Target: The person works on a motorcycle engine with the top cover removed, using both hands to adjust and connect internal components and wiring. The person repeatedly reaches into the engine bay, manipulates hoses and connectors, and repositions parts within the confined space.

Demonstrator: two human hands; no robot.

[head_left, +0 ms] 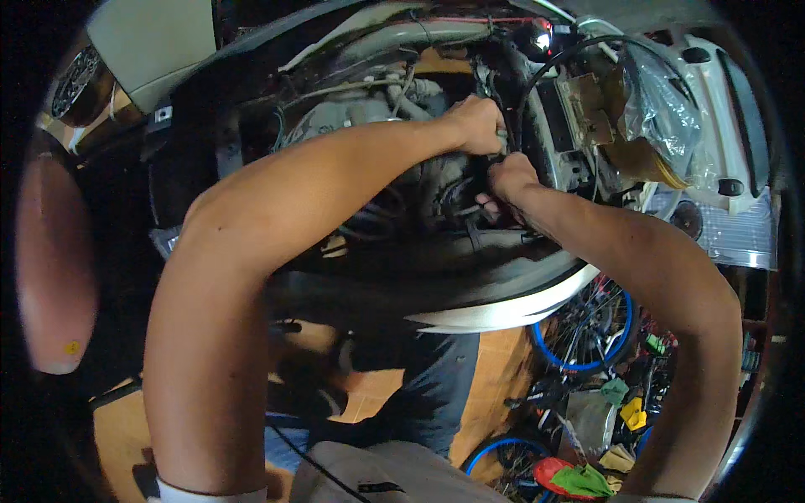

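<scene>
Both my arms reach into the opened body of what looks like a motor scooter, with a grey engine part [327,117] showing inside. My left hand [476,124] is closed in a fist beside dark cables at the right end of the opening. What its fingers grip is hidden. Just below and to the right, my right hand [513,180] is closed too, its fingers curled down among black parts. I cannot make out what it holds. A black cable [537,80] arches up past the hands on the right.
The curved white body panel [511,306] lies along the near side. Clear plastic wrap [658,105] and a white panel [734,126] stand at the right. Bicycle wheels with blue rims [579,365] and coloured clutter are on the floor below. A long reddish shape [54,251] stands at left.
</scene>
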